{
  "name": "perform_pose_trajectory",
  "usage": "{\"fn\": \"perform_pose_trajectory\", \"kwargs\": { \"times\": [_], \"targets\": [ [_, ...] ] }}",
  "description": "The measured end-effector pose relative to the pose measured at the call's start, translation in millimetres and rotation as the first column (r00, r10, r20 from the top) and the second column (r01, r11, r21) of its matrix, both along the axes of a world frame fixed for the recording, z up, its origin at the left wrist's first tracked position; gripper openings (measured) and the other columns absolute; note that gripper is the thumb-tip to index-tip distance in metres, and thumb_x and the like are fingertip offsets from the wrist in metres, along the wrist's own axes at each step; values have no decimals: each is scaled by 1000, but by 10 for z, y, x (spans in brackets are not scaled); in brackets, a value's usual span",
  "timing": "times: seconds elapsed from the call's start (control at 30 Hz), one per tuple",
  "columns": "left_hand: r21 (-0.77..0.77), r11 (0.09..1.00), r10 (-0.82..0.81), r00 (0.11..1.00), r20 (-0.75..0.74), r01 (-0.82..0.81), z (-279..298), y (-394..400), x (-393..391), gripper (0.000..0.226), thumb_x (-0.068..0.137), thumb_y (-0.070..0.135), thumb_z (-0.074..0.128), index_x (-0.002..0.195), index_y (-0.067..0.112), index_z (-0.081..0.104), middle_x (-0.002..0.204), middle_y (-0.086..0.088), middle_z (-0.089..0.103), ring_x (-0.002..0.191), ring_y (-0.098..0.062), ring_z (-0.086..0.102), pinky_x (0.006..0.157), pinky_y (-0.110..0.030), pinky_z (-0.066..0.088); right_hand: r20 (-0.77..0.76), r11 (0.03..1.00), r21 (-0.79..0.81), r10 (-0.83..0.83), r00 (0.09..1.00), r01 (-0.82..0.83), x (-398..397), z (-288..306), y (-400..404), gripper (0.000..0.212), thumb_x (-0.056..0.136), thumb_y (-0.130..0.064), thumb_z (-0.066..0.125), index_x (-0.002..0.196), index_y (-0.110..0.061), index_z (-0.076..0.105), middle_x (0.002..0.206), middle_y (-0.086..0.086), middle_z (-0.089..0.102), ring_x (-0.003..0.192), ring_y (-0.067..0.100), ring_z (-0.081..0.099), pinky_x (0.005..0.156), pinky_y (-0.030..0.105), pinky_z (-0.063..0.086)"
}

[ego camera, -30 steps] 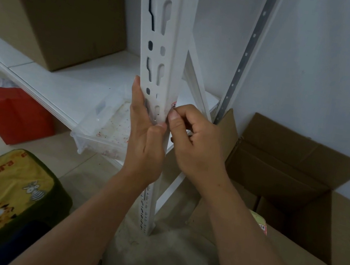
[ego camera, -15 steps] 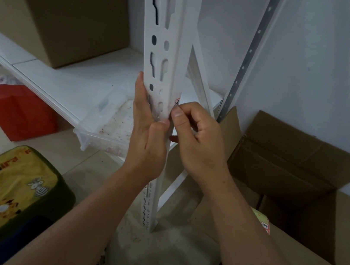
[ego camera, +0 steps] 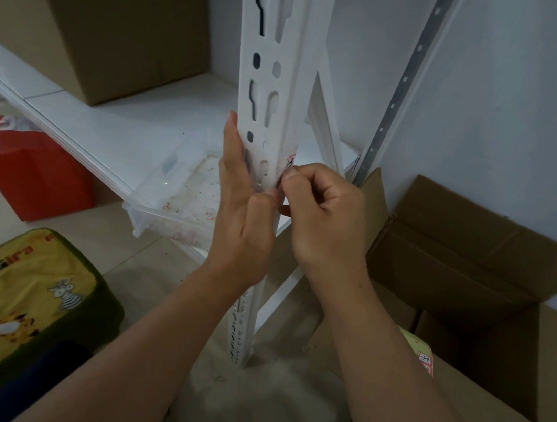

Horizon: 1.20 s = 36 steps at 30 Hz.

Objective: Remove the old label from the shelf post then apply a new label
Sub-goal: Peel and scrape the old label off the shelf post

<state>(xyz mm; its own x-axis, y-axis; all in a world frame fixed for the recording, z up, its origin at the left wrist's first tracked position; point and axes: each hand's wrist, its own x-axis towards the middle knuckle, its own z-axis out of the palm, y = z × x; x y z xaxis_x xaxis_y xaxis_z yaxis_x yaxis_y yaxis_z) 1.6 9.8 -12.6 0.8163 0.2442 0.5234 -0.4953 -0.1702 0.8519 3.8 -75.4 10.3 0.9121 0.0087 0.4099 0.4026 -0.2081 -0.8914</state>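
Observation:
A white slotted shelf post [ego camera: 282,77] stands upright in the middle of the head view. A small label [ego camera: 290,160] with a red border and dark writing sticks to the post's right edge. My left hand [ego camera: 245,206] lies flat against the post's front face, fingers pointing up, thumb pressed at the corner. My right hand [ego camera: 323,214] is curled, with thumb and forefinger pinched at the label's lower edge. Most of the label is hidden behind my right thumb.
A white shelf board [ego camera: 120,125] carries a closed cardboard box [ego camera: 93,13] and a clear plastic tray [ego camera: 178,196]. An open cardboard box [ego camera: 484,277] stands at the right by the wall. A red bag [ego camera: 30,170] and a yellow cushion [ego camera: 2,307] lie on the floor at left.
The view has shifted slightly; both hands stay at the same spot on the post. My right hand's thumb keeps picking at the label's lower edge.

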Motion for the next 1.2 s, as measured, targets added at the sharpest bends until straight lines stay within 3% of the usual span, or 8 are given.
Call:
{"fn": "perform_pose_trajectory", "kwargs": {
  "times": [0.1, 0.23, 0.5, 0.77, 0.93, 1.03, 1.1, 1.2],
  "targets": [
    [-17, 1000, -15, 1000, -24, 14, 20, 5, -23, 80, 83, 17, 37, 153, 22, -2, 161, -8, 12, 145, -20, 24, 112, -36, 38, -51, 997, 72, 34, 998, -30, -12, 13, -2, 23, 93, -18, 56, 72, -16, 66, 75, -3, 66, 81, 17, 65, 70, 39, 59],
    [-37, 998, -55, 998, -29, 54, 47, 6, -40, 81, 81, 8, 34, 153, 18, -2, 159, -13, 15, 141, -26, 30, 90, -10, 46, -134, 970, 196, 172, 976, -144, -22, 8, -34, 20, 95, -17, 54, 79, -16, 65, 77, -17, 68, 84, 5, 68, 67, 23, 58],
    [-67, 995, -68, 998, -10, 67, 40, 13, -22, 80, 83, 9, 38, 148, 37, 2, 159, 1, 14, 138, -22, 34, 96, -37, 54, -143, 943, 266, 243, 959, -199, -16, 14, -48, 20, 96, -13, 53, 81, -11, 66, 80, -15, 71, 84, 8, 69, 64, 20, 55],
    [-109, 991, -83, 997, 9, 83, 51, -11, -26, 78, 85, 6, 38, 149, 32, 2, 159, 0, 15, 132, -15, 40, 85, -19, 52, -158, 973, 215, 122, 980, -87, 0, 37, 15, 26, 93, -9, 54, 69, -11, 65, 69, -13, 69, 74, 6, 68, 60, 19, 56],
    [-78, 994, -76, 997, 2, 76, 50, -23, -58, 81, 80, -1, 31, 153, 15, -1, 159, -9, 13, 124, 9, 38, 83, -3, 44, -253, 968, 249, 79, 964, -14, -9, -85, 68, 22, 91, -12, 57, 86, 7, 67, 83, 14, 69, 85, 34, 66, 74, 50, 57],
    [-90, 990, -107, 994, 4, 107, 26, 11, -27, 82, 82, 0, 32, 153, 20, -2, 160, -2, 12, 129, 2, 39, 81, -11, 49, -299, 936, 350, 146, 943, -34, -8, -109, 25, 24, 92, -15, 55, 86, 8, 60, 89, 14, 68, 91, 35, 66, 71, 43, 60],
    [-74, 989, -124, 992, 11, 125, 17, 36, -16, 82, 82, 3, 33, 153, 21, -2, 159, -6, 16, 132, -18, 41, 80, -17, 51, -290, 906, 416, 207, 934, -72, -12, -88, 2, 27, 93, -19, 55, 87, 7, 56, 94, 15, 68, 94, 32, 67, 68, 33, 57],
    [-73, 987, -141, 990, 15, 142, 11, 54, -17, 81, 81, 6, 33, 153, 23, -1, 157, -7, 19, 130, -26, 42, 81, -23, 53, -264, 920, 386, 184, 947, -71, -15, -86, 12, 26, 93, -24, 57, 86, 1, 58, 97, 14, 67, 95, 30, 67, 70, 36, 59]
  ]
}}
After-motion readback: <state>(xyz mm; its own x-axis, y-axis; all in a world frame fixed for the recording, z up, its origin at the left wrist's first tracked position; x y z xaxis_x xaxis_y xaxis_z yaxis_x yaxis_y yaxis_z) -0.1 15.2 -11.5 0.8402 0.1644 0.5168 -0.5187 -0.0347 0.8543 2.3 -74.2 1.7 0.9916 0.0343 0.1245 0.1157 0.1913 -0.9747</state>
